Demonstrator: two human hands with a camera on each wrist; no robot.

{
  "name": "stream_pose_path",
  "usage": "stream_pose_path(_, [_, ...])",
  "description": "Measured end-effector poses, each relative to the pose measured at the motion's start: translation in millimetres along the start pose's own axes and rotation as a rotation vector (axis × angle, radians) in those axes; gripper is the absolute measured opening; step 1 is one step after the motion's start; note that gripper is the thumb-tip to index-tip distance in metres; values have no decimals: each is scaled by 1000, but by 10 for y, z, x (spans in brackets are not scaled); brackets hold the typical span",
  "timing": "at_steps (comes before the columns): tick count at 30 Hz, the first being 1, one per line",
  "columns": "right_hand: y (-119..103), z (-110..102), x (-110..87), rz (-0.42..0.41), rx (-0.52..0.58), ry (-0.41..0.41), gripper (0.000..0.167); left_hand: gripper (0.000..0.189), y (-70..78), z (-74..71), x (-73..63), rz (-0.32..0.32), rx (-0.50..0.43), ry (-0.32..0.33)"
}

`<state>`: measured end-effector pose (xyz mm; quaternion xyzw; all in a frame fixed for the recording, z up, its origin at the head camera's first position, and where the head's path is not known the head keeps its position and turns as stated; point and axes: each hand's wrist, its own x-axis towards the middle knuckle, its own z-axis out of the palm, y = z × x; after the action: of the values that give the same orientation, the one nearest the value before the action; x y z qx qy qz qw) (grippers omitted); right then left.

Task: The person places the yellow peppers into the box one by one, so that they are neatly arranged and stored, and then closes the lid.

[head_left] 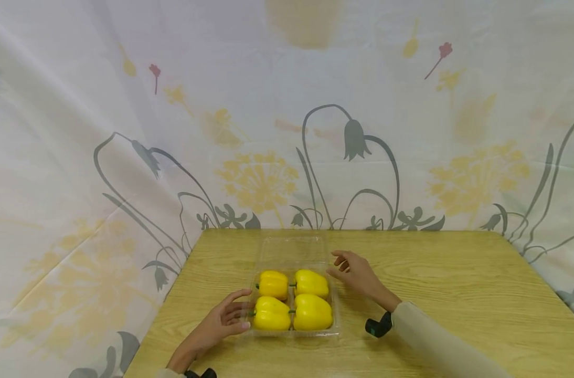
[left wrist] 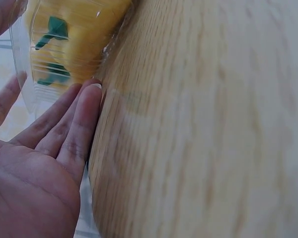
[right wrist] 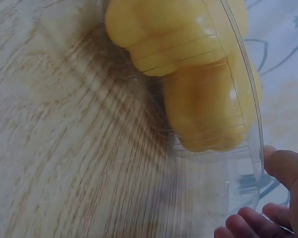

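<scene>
Several yellow bell peppers with green stems sit in two rows inside a clear plastic clamshell box. Its transparent lid is folded back, lying behind the box on the table. At the box's left wall is my left hand, fingers extended; in the left wrist view its fingertips are right at the ribbed plastic side. My right hand is at the back right corner, near the hinge, fingers loosely bent. In the right wrist view, the thumb is against the rim and the other fingers are beside the lid side.
A wood-grain table carries the box near its front left part. Behind and at the left, a white cloth backdrop with printed flowers reaches the table edges. Dark wrist-worn devices are on both wrists.
</scene>
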<state>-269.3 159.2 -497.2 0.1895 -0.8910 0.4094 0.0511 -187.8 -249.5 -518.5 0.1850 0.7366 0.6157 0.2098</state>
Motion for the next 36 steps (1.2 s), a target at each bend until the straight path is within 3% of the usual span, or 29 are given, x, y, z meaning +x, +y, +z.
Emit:
stream_pose_path(10, [84, 29, 102, 125, 54, -68, 60, 69, 0, -16, -1, -6, -2, -11])
stream_pose_path(17, [139, 10, 155, 223, 301, -159, 63, 69, -14, -27, -2, -2, -3, -16])
stream_pose_path(24, [173, 20, 171, 210, 469, -162, 64, 69, -6, -26, -10, -4, -5, -16])
stream_pose_path(36, [48, 28, 132, 125, 481, -75, 51, 69, 6, -13, -10, -8, -25, -6])
